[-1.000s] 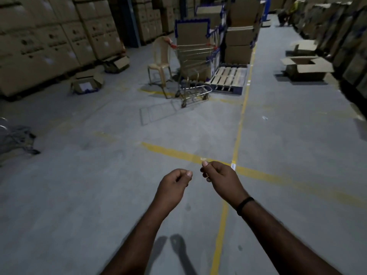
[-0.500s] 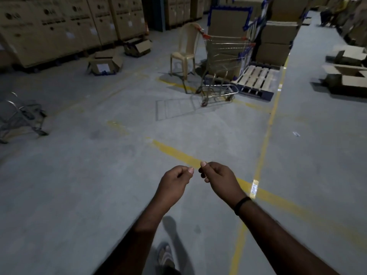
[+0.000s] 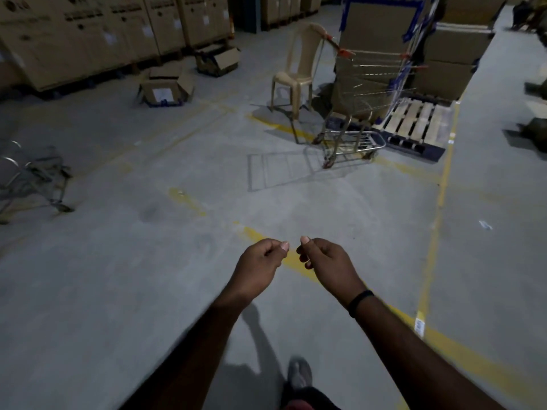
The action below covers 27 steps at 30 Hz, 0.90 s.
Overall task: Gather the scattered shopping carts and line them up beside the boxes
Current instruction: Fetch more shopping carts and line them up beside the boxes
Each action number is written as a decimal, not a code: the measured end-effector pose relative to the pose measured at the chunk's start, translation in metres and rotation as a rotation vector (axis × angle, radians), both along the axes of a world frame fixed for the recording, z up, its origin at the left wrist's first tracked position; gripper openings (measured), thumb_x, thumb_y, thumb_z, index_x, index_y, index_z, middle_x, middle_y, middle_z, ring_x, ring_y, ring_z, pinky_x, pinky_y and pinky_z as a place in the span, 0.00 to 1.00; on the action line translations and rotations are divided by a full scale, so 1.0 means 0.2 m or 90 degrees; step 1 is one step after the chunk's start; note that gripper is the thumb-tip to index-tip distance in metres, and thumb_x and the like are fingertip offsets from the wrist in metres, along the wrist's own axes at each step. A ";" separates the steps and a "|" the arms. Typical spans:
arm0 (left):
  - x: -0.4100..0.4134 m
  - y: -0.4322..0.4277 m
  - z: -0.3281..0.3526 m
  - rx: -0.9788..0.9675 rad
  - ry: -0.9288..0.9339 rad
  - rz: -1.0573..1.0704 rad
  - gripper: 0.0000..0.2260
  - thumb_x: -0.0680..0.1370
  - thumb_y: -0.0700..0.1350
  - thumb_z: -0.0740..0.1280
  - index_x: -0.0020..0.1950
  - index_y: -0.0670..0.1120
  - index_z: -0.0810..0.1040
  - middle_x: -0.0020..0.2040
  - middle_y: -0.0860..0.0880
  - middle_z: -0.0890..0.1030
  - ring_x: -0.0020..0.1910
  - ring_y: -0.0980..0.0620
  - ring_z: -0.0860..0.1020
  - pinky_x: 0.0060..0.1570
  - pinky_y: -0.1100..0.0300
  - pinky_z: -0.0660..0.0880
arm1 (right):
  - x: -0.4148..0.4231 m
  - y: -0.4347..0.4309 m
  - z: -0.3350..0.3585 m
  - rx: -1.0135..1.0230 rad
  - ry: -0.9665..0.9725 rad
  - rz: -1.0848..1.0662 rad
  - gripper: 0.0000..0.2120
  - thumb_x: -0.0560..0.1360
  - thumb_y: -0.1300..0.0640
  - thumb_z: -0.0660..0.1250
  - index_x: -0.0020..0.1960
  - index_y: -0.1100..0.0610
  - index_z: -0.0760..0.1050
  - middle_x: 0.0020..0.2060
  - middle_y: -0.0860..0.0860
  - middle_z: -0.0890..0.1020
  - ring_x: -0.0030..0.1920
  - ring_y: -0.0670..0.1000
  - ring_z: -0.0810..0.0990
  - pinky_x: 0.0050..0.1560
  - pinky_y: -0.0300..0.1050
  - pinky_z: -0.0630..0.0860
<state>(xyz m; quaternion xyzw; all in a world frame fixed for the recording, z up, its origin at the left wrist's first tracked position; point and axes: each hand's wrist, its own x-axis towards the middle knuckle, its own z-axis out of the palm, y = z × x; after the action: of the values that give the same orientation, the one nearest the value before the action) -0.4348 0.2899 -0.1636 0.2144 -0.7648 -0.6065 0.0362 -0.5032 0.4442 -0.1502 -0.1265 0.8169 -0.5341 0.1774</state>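
Note:
A metal shopping cart point(image 3: 365, 93) with red handle ends stands upright ahead, against the stacked cardboard boxes point(image 3: 453, 51). A second cart point(image 3: 28, 179) sits at the far left edge, only partly in view. My left hand point(image 3: 260, 261) and my right hand point(image 3: 324, 263) are held out in front of me over the floor, side by side and apart. Both have their fingers curled in, and neither holds anything. A black band circles my right wrist.
A tan plastic chair point(image 3: 296, 69) stands left of the upright cart. A wooden pallet point(image 3: 417, 122) lies to its right. Open cartons point(image 3: 165, 87) lie by the wall of boxes point(image 3: 88, 34) at back left. Yellow lines cross the concrete floor point(image 3: 148, 276).
I have walked forward: the cart, chair and pallet are closer and larger. The left cart has come further into view. My hands keep the same curled pose.

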 end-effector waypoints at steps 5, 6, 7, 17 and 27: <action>-0.49 -0.28 -0.10 0.021 -0.015 -0.005 0.11 0.82 0.52 0.66 0.49 0.47 0.82 0.50 0.48 0.85 0.46 0.53 0.81 0.46 0.58 0.73 | -0.49 -0.23 -0.11 -0.019 -0.027 -0.032 0.19 0.82 0.44 0.62 0.43 0.56 0.83 0.38 0.50 0.84 0.37 0.47 0.80 0.43 0.42 0.76; -0.60 -0.34 -0.11 0.015 -0.018 -0.008 0.10 0.82 0.52 0.66 0.49 0.47 0.82 0.50 0.48 0.85 0.46 0.53 0.80 0.46 0.58 0.73 | -0.61 -0.29 -0.13 -0.026 -0.039 -0.042 0.20 0.82 0.44 0.62 0.43 0.56 0.82 0.37 0.50 0.84 0.37 0.47 0.80 0.42 0.42 0.75; -0.70 -0.40 -0.12 0.008 -0.020 -0.013 0.10 0.82 0.52 0.65 0.49 0.47 0.82 0.50 0.48 0.85 0.45 0.53 0.80 0.46 0.58 0.73 | -0.72 -0.35 -0.14 -0.035 -0.048 -0.048 0.20 0.82 0.43 0.62 0.43 0.56 0.82 0.37 0.50 0.84 0.36 0.46 0.80 0.41 0.41 0.75; -1.75 -1.06 0.00 -0.055 0.020 0.030 0.23 0.72 0.65 0.64 0.44 0.46 0.81 0.45 0.44 0.83 0.41 0.51 0.78 0.43 0.55 0.72 | -1.78 -1.03 -0.05 -0.065 -0.053 -0.016 0.20 0.81 0.43 0.63 0.43 0.57 0.83 0.37 0.51 0.85 0.36 0.46 0.80 0.39 0.38 0.74; -2.78 -1.56 -0.11 -0.020 -0.005 -0.026 0.13 0.81 0.53 0.67 0.47 0.44 0.81 0.49 0.40 0.83 0.41 0.51 0.77 0.42 0.57 0.71 | -2.76 -1.49 -0.09 -0.069 -0.056 -0.081 0.21 0.82 0.43 0.62 0.44 0.58 0.83 0.39 0.53 0.85 0.36 0.45 0.80 0.35 0.32 0.73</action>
<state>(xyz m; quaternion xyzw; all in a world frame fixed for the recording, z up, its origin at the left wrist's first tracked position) -0.9912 -0.0214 -0.1861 0.2008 -0.7784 -0.5943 0.0244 -1.0542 0.1463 -0.1679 -0.0601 0.7845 -0.5928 0.1716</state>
